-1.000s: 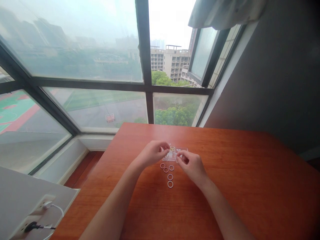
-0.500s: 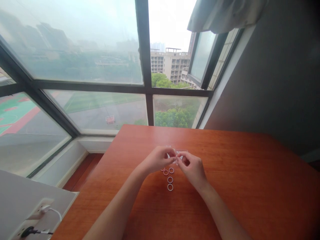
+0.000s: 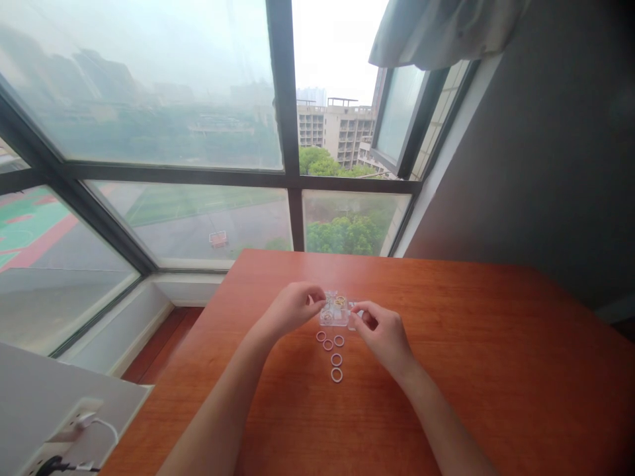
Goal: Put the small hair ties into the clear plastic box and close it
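Note:
A small clear plastic box (image 3: pixel 333 323) stands on the table, with a yellow ring (image 3: pixel 340 301) and other small rings inside. My left hand (image 3: pixel 296 308) is at its left side, thumb and fingertips brought together against the edge; whatever they hold is too small to make out. On the other side, my right hand (image 3: pixel 384 332) pinches a clear part at the box's right edge. Toward me lie several loose rings, pinkish and pale, among them a pink ring (image 3: pixel 328 345) in the upper cluster and a whitish ring (image 3: pixel 337 375) nearest me.
The reddish-brown wooden table (image 3: pixel 496 357) runs up to large windows with dark frames (image 3: pixel 292 218). A grey wall (image 3: pixel 540 165) rises on the right. At the lower left, a wall socket (image 3: pixel 74 423) has a white plug and a black plug in it.
My left hand has moved left, away from my right hand, uncovering the box and the rings in it. My right hand has stayed nearly in place.

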Demonstrator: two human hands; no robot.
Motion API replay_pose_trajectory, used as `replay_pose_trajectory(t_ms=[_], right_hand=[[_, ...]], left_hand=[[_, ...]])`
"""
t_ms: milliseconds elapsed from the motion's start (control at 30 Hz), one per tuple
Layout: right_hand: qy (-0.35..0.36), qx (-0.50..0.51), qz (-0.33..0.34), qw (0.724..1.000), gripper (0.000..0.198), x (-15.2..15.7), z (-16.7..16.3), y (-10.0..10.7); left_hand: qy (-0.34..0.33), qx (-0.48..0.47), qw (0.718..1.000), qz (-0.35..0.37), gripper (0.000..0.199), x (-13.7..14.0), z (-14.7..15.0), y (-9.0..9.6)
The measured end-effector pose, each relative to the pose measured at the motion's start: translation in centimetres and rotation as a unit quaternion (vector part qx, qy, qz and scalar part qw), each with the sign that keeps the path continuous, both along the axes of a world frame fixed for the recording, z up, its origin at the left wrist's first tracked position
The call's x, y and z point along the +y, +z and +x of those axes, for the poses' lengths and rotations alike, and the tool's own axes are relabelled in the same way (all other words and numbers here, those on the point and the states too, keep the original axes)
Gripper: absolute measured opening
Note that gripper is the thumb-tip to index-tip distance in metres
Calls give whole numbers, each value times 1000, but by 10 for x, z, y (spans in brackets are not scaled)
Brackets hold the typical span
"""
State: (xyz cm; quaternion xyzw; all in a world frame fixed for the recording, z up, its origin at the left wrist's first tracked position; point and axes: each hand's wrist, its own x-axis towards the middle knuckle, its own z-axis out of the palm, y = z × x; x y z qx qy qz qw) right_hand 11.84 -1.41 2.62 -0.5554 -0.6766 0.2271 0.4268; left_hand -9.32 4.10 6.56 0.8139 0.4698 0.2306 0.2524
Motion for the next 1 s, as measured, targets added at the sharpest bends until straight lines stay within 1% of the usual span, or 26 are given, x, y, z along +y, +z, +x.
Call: replay_pose_trajectory(t_ms=[167, 267, 400, 500, 600, 667, 800, 900, 1000], right_hand=[[14, -16, -13, 1000, 15, 1, 1, -1], [39, -30, -34, 998, 15, 1, 2, 1], [127, -49, -65, 988, 15, -5, 1, 9], [210, -80, -95, 970, 18, -15, -3, 14], [258, -136, -103, 951, 20, -24, -9, 16], [265, -183, -102, 941, 22, -28, -12, 16], [241, -267, -114, 926, 21, -29, -16, 16], [226, -291, -116, 922, 17, -29, -18, 14], [225, -288, -105, 925, 15, -29, -18, 10]], left_hand=[[-9, 26, 1000, -7, 16, -2, 3, -2], [7, 36, 999, 6, 17, -2, 3, -3], [29, 34, 998, 31, 17, 0, -1, -3], [31, 28, 998, 38, 17, 1, -3, -3], [29, 27, 999, 35, 18, 1, -3, -3], [29, 26, 999, 31, 18, 1, -3, -3], [29, 22, 999, 26, 18, 0, -2, -2], [25, 18, 999, 24, 18, 0, -1, -3], [21, 11, 999, 21, 18, -1, 0, -3]])
